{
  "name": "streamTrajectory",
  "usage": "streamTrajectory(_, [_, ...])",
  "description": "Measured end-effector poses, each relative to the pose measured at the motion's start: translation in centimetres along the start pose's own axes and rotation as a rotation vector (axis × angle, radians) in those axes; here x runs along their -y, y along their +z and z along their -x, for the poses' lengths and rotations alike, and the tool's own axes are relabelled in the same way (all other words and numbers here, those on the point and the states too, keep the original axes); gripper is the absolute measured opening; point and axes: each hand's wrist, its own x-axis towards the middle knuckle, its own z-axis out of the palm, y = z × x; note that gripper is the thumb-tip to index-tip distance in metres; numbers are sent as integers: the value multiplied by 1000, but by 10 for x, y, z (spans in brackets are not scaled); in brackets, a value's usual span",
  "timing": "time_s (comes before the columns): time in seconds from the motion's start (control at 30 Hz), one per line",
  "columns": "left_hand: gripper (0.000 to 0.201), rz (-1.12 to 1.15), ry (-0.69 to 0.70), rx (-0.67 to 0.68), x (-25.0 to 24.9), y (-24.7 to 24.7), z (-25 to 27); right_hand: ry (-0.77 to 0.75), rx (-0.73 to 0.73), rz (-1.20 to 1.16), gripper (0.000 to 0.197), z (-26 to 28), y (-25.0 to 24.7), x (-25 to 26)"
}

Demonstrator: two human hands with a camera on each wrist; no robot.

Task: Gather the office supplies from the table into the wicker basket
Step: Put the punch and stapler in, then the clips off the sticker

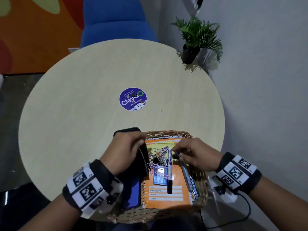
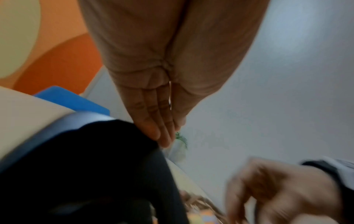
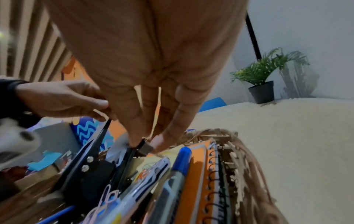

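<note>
The wicker basket (image 1: pixel 168 132) stands at the table's near edge. It holds an orange spiral notebook (image 1: pixel 166 195), a black-capped marker (image 1: pixel 169 172), a blue marker (image 3: pixel 182 159), loose paper clips (image 1: pixel 160 154) and a blue clip box (image 1: pixel 160 175). My left hand (image 1: pixel 141 142) grips the top edge of a black folder (image 1: pixel 144 162) that stands upright along the basket's left side. My right hand (image 3: pixel 147 142) pinches a small black binder clip (image 3: pixel 143 147) just above the notebook's far end. A black binder clip (image 1: pixel 134 95) and a few small pieces lie on the round sticker (image 1: pixel 126 102).
The round pale table (image 1: pixel 83 97) has a potted plant (image 1: pixel 196 39) at its far right edge. A blue chair (image 1: pixel 115 19) stands behind the table. A blue flat item (image 1: pixel 133 192) leans inside the basket's left wall. A wall runs close on the right.
</note>
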Motion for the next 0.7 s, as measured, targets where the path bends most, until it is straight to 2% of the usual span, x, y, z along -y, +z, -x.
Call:
streamTrajectory(0.1, [21,-4,-118,-103,20,-26,-19,12,54,103,35,-1,-3,4])
streamTrajectory(0.27, [20,-96,-248,-211,66,-55,-63,-4,-122,7,28,-38,-35,11])
streamTrajectory(0.37, [19,-218,-287,-138,97,-53,-95,14,-144,37,28,-85,-54,17])
streamTrajectory(0.53, [30,-466,-276,93,129,-31,-142,111,-52,245,32,-189,-65,15])
streamTrajectory(0.6, [33,-505,-273,116,136,-21,-160,190,-80,314,30,-225,-59,7])
streamTrajectory(0.7, [28,-531,-285,79,144,-10,-181,299,-122,339,19,-258,-45,-10])
